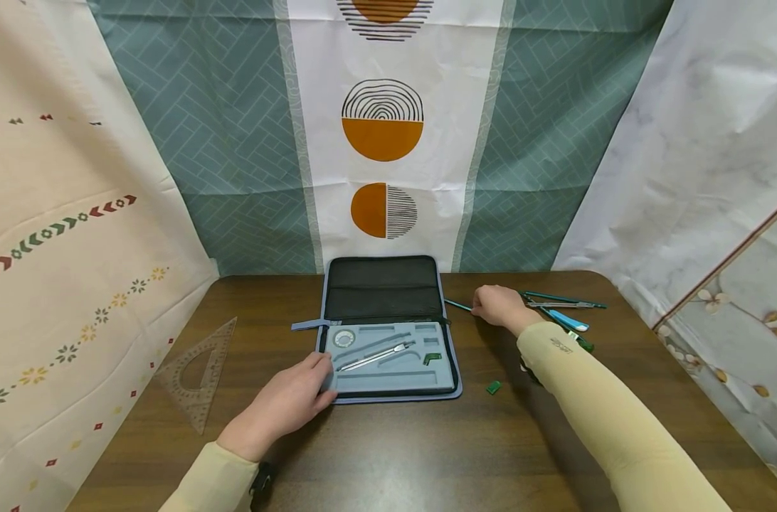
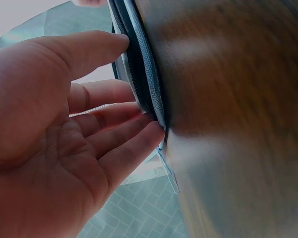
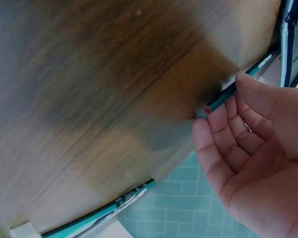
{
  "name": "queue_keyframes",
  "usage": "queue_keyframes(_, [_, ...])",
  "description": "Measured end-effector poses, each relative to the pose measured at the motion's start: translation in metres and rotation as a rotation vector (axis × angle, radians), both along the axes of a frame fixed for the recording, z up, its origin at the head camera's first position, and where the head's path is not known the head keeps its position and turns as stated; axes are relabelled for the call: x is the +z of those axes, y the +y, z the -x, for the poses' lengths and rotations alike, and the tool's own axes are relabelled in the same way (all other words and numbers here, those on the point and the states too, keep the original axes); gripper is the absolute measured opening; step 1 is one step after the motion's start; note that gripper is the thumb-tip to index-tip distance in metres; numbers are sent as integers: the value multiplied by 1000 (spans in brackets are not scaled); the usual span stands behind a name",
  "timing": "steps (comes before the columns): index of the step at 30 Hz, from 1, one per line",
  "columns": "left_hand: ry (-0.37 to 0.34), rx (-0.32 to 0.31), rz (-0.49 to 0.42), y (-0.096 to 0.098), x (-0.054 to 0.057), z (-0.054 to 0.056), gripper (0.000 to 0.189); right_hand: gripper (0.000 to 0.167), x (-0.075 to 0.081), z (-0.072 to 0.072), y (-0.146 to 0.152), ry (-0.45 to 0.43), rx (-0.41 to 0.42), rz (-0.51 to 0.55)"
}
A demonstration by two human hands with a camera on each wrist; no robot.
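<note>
My left hand rests at the near left corner of an open zip case, its thumb along the front edge and its fingers at the left side. Those fingers lie loosely extended against the zipped edge in the left wrist view. Beyond the case's right side, my right hand pinches a dark green pencil with a reddish end between thumb and fingers. The pencil points toward the case, low over the table. A silver compass, a round white disc and a green piece lie in the case's grey-blue tray.
A clear set square lies on the table at left. Right of the right hand are green pencils, a silver drawing tool and a blue cutter. A small green block lies in front of the right forearm. Patterned cloths hang around the table.
</note>
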State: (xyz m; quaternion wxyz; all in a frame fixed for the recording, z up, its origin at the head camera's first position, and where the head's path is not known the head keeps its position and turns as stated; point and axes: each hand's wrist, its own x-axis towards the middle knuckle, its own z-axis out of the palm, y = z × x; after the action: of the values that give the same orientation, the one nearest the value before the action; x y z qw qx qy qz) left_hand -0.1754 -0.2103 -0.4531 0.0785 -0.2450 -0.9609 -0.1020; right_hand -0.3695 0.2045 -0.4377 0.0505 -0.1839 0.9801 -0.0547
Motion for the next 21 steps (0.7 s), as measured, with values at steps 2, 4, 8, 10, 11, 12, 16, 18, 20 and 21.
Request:
queue_keyframes(2, [8, -4, -1, 0, 0, 0, 35, 12, 1, -4, 4, -2, 9, -1])
queue_keyframes(4, [10, -5, 1, 0, -1, 0, 35, 12, 1, -7, 7, -4, 6, 2])
queue_keyframes(8, [12, -5, 1, -1, -3, 0, 35, 12, 1, -16, 15, -16, 6, 6])
queue_keyframes(10, [19, -10, 2, -2, -3, 0, 35, 12, 2, -21, 19, -25, 1, 10])
queue_keyframes(11, [25, -12, 3, -2, -3, 1, 36, 12, 3, -23, 21, -26, 0, 12])
queue_keyframes(12, [27, -12, 3, -2, -3, 1, 36, 12, 4, -25, 22, -26, -2, 18])
queue_keyframes(16, [19, -5, 4, -2, -3, 1, 37, 11, 11, -35, 26, -19, -8, 22])
queue_keyframes(18, [1, 3, 6, -2, -3, 1, 37, 11, 14, -39, 28, -12, -8, 16])
queue_keyframes(20, [-13, 10, 8, -2, -3, 1, 37, 11, 17, -44, 30, -7, -14, 10])
queue_keyframes(21, [-17, 13, 9, -2, -3, 1, 38, 10, 19, -46, 32, -2, -14, 6])
